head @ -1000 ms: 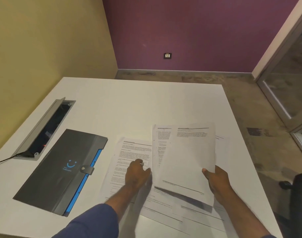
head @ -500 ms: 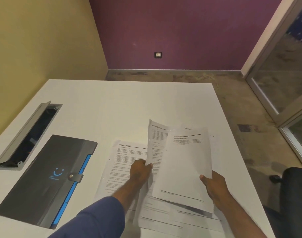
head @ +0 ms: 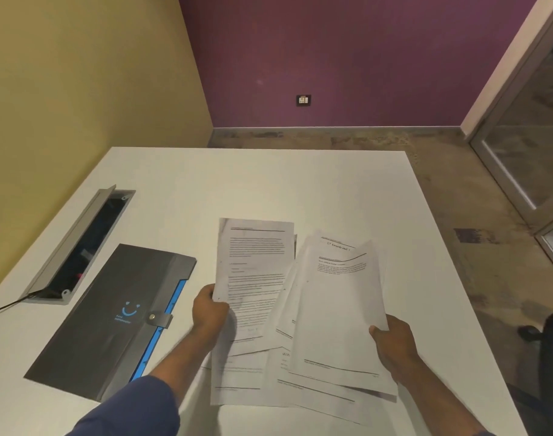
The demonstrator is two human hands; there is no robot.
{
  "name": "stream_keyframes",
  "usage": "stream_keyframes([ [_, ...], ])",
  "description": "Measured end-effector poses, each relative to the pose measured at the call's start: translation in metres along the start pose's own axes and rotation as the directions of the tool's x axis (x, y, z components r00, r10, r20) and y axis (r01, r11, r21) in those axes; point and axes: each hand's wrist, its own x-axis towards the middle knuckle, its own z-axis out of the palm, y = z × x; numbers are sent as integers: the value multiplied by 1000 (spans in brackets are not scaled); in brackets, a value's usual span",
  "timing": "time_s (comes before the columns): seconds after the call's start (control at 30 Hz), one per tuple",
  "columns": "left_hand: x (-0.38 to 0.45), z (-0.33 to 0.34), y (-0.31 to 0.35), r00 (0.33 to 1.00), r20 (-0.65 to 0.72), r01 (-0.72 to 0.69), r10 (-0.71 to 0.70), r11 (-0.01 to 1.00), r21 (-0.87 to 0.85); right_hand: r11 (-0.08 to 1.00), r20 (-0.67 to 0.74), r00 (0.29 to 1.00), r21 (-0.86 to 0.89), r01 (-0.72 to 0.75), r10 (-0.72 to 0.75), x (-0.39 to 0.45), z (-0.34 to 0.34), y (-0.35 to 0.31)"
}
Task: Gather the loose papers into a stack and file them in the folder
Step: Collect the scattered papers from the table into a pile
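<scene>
My left hand (head: 209,313) grips the left edge of a printed sheet (head: 253,278) and holds it raised above the white table (head: 268,184). My right hand (head: 394,344) holds a small fanned bundle of papers (head: 338,309) by its lower right edge. Under both lie more loose papers (head: 240,382) flat on the table near me. The dark grey folder (head: 111,319) with a blue edge and a snap tab lies closed on the table to the left of my left hand.
An open cable hatch (head: 80,247) is set in the table at the far left, with a black cable running off the edge. A black office chair (head: 551,338) stands at the right, past the table's edge. Yellow and purple walls meet behind the table.
My left hand has lifted a printed sheet off the table and raised it beside the bundle in my right hand. The camera view has shifted slightly.
</scene>
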Motion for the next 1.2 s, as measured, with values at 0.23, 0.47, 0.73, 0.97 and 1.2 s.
stream_keyframes([
  [0.23, -9, 4, -7, 962, -156, -126, 222, 875, 468, 1000, -15, 1000, -21, -11, 11, -3, 8, 4],
  [0.47, -21, 68, 12, 937, 288, -305, 197, 862, 404, 994, -5, 999, 99, -51, 51, -6, 3, 2],
  [0.73, -26, 104, 16, 942, 296, -276, 161, 872, 405, 964, 12, 999, 264, -35, 33, -7, -23, 0],
  [0.97, -24, 67, 21, 914, 376, -224, 153, 962, 153, 869, 115, 988, 475, -142, 98, 4, -32, -7],
  [1.2, -28, 32, 13, 852, 519, -2, 68, 992, -127, 841, 263, 961, 496, -215, 90, 9, -6, -31],
])
